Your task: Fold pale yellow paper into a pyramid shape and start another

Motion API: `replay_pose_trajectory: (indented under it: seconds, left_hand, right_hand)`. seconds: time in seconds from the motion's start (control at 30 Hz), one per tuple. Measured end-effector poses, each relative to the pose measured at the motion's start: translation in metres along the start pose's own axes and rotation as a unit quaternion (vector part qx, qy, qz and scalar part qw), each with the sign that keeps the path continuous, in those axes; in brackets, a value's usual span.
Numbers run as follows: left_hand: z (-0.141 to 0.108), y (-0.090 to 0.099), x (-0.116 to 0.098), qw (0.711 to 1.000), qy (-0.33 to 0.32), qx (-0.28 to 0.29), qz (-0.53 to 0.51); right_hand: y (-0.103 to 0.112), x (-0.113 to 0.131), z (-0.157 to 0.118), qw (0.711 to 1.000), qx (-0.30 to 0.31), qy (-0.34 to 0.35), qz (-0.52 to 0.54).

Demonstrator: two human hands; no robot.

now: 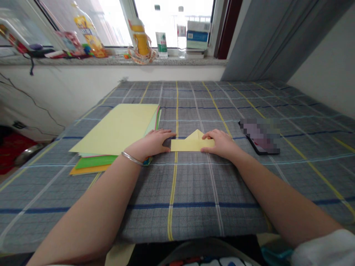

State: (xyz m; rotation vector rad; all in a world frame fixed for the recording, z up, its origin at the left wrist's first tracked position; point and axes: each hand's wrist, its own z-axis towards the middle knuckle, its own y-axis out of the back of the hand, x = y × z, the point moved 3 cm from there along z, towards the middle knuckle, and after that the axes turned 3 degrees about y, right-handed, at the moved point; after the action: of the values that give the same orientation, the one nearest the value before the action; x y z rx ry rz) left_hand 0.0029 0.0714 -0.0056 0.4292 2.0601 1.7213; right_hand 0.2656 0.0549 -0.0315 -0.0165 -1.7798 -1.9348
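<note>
A folded piece of yellow paper [184, 145] lies on the checked cloth in front of me, a long strip with a triangular point rising behind it. My right hand [219, 144] grips its right end, thumb on the strip and fingers bent by the triangle. At the strip's left end rests my left hand [154, 143], wearing a silver bangle [132, 159]. Its fingers are stretched out, with thumb and forefinger apart beside the paper's edge. Under and behind that wrist is a stack of coloured paper [119, 125], pale yellow on top, with green and orange sheets showing below.
A phone [256, 138], its screen blurred, lies right of my right hand. The grey checked cloth [194, 184] covers the whole surface. Along the windowsill [111, 61] stand a juice bottle [88, 31], a yellow bottle [141, 38], a clear bottle [181, 33] and boxes [197, 36].
</note>
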Motion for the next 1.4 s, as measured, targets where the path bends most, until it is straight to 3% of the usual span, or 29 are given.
replay_pose_trajectory:
  seconds: [0.1, 0.2, 0.23, 0.3, 0.4, 0.5, 0.63, 0.97, 1.2, 1.4]
  left_hand:
    - [-0.002, 0.003, 0.000, 0.999, -0.030, -0.021, -0.029]
    - [-0.004, 0.013, -0.007, 0.990, 0.029, -0.135, -0.017]
    - [-0.005, 0.016, -0.013, 0.984, 0.019, -0.179, -0.008]
    - [-0.005, 0.017, -0.030, 0.970, -0.063, -0.233, -0.003]
    - [-0.002, 0.005, -0.057, 0.955, -0.220, -0.197, 0.027]
    - [0.002, -0.009, -0.072, 0.950, -0.262, -0.150, 0.081]
    - [0.003, -0.016, -0.081, 0.946, -0.268, -0.129, 0.128]
    - [0.000, -0.015, -0.082, 0.954, -0.246, -0.124, 0.119]
    - [-0.002, -0.014, -0.082, 0.951, -0.247, -0.125, 0.137]
    - [-0.005, -0.010, -0.085, 0.952, -0.244, -0.117, 0.144]
  right_hand:
    - [0.000, -0.001, 0.000, 1.000, -0.011, 0.014, -0.002]
    - [0.000, -0.001, -0.001, 0.999, -0.032, 0.037, -0.001]
    - [0.000, 0.000, -0.002, 0.998, -0.041, 0.050, 0.001]
    - [0.001, 0.002, -0.003, 0.994, -0.057, 0.091, 0.003]
    - [0.003, 0.008, -0.007, 0.979, -0.072, 0.190, -0.004]
    - [0.005, 0.015, -0.011, 0.963, -0.071, 0.259, -0.034]
    - [0.007, 0.022, -0.015, 0.956, -0.021, 0.281, -0.087]
    - [0.020, 0.033, -0.020, 0.949, 0.061, 0.255, -0.174]
    - [0.026, 0.029, -0.025, 0.952, 0.065, 0.238, -0.180]
    - [0.034, 0.010, -0.032, 0.960, 0.064, 0.222, -0.159]
